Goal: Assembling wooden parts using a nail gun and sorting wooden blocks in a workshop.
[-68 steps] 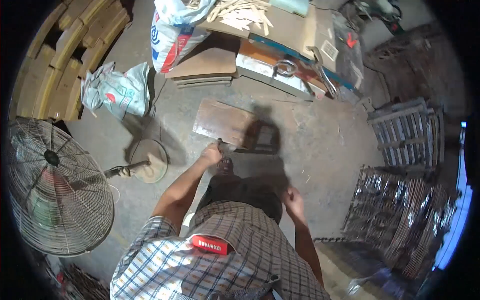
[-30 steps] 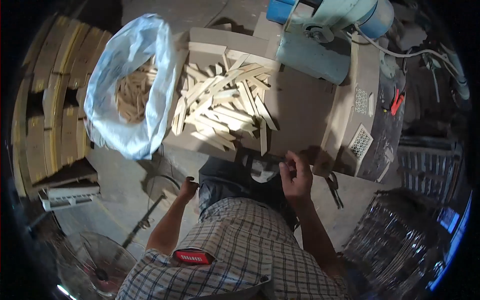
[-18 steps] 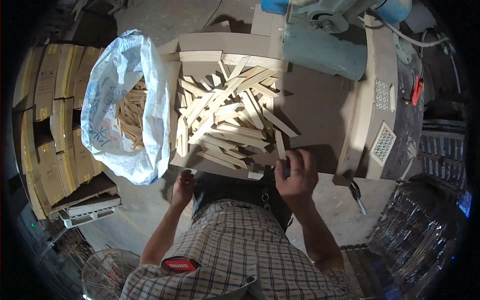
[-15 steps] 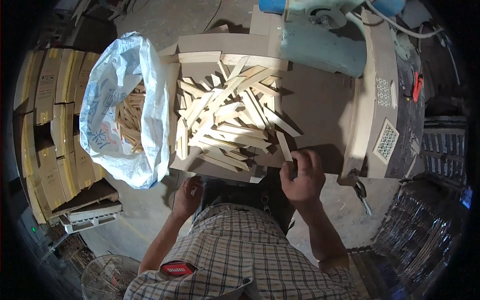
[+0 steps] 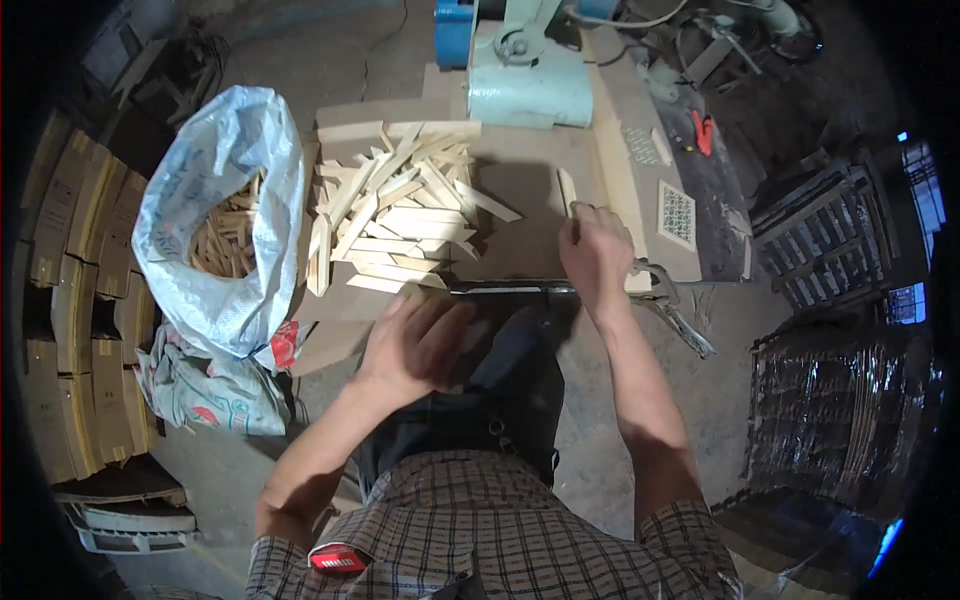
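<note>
Change noted: a single wood strip (image 5: 567, 190), half a second ago at the near right corner of the pile (image 5: 400, 210), now lies well apart from it, farther right on the bench (image 5: 722, 185). This means one piece is separated for handling while the remainder stays heaped.

Right hand (image 5: 597, 250): thumb and fingers appear to pinch the near end of that strip. Left hand (image 5: 408, 348): raised since then to the bench's near edge, just beside the pile; fingers loosely spread and blurred, no piece visible in them. Contact with the pile cannot be confirmed.

Count: separated strip, one. Strips in the pile overlap; no exact count possible. The same applies to those inside the open white bag (image 5: 285, 240), one, at left. Second bag (image 5: 215, 390), on the floor, one. Patterned panels (image 5: 677, 213), two, at right. Red-handled tool (image 5: 703, 135), one. Pale green machine (image 5: 530, 90), one, far side.
</note>
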The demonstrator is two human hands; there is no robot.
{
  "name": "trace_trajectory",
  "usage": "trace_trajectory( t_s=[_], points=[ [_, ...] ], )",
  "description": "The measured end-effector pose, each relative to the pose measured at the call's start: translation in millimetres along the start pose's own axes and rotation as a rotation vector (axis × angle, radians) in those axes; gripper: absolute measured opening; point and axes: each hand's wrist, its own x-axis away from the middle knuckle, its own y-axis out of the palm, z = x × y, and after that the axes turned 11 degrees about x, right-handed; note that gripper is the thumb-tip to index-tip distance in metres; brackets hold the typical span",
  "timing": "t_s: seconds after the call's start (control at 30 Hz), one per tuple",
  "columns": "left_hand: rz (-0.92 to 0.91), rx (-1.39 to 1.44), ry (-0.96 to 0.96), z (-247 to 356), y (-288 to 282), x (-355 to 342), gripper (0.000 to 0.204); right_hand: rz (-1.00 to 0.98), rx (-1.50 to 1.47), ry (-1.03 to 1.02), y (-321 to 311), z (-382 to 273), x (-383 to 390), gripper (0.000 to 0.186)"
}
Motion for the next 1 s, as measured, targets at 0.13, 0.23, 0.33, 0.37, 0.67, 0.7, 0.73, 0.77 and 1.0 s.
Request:
trace_trajectory(
  t_s=[0.13, 0.23, 0.33, 0.37, 0.67, 0.7, 0.73, 0.77, 1.0],
  points=[
    [-0.113, -0.088, 0.010, -17.5, 11.0, -55.1, 0.042, -0.118, 0.108, -0.007, 8.7, 8.3, 0.4, 0.016],
    [-0.199, -0.299, 0.034, -49.3, 24.5, -88.5, 0.032, -0.111, 0.115, 0.034, 8.2, 17.6, -8.8, 0.016],
    [-0.250, -0.384, -0.010, -73.0, 34.6, -109.2, 0.031, -0.135, 0.117, 0.060, 15.7, 25.0, -18.5, 0.018],
    [-0.301, -0.444, -0.047, -79.3, 35.3, -114.0, 0.032, -0.135, 0.113, 0.068, 29.4, 29.1, -22.3, 0.018],
    [-0.481, -0.538, -0.101, -72.1, 52.3, -147.7, 0.027, 0.053, -0.012, 0.203, 109.5, 64.5, -92.8, 0.017],
    [-0.483, -0.547, -0.100, -74.6, 51.4, -149.5, 0.027, 0.058, -0.020, 0.206, 108.4, 62.7, -97.0, 0.017],
    [-0.452, -0.511, -0.082, -77.5, 50.1, -147.7, 0.027, 0.088, 0.031, 0.140, 99.9, 57.7, -97.7, 0.016],
    [-0.421, -0.474, -0.061, -79.2, 49.3, -146.6, 0.026, 0.120, 0.084, 0.076, 89.9, 54.1, -97.5, 0.015],
    [-0.302, -0.172, 0.089, -72.0, 40.4, -154.8, 0.023, 0.101, -0.551, -0.243, -7.6, -0.1, -19.1, 0.026]
  ],
)
